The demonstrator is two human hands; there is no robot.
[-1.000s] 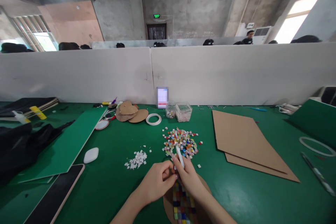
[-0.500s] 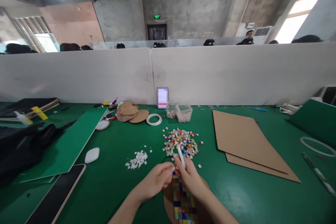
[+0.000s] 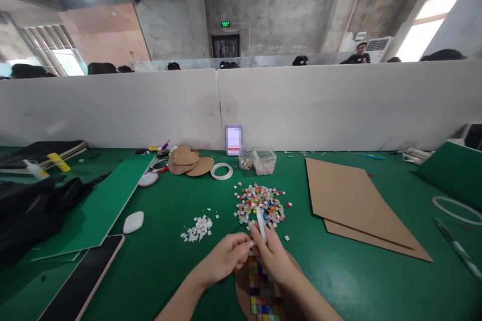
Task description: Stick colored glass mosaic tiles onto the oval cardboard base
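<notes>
Right hand (image 3: 274,252): fingers grasp a white stick (image 3: 261,225), its far end over the near part of the tile heap (image 3: 259,200).
Left hand (image 3: 229,255): fingers bent and drawn together, tips at the right hand's fingertips; whether they pinch anything, cannot tell.
Mosaic (image 3: 264,301): rows of coloured tiles on a brown base (image 3: 243,293), directly below the hands; right hand hides part.
Drop risk: any small piece between the fingertips could fall onto the rows; likely cause, crowded tips and a narrow grip.
Nudge risk: right wrist lies low over the mosaic; sinking further, it might skew tiles if these are not firmly stuck.
Scatter risk: the stick, pushed forward, could spread the heap, perhaps towards the white chips (image 3: 198,229).
Counter (image 3: 161,281): green, faintly glossy; jar (image 3: 246,160) beside box (image 3: 264,161) near the back, cardboard (image 3: 342,195) on the right, green board (image 3: 109,200) and black cloth (image 3: 41,205) on the left.
Partition (image 3: 113,110): pale, behind the counter; tops of heads beyond.
Room: bare grey walls, lit exit sign (image 3: 225,24) above a dark door (image 3: 225,47), bright window (image 3: 429,15) at right.
</notes>
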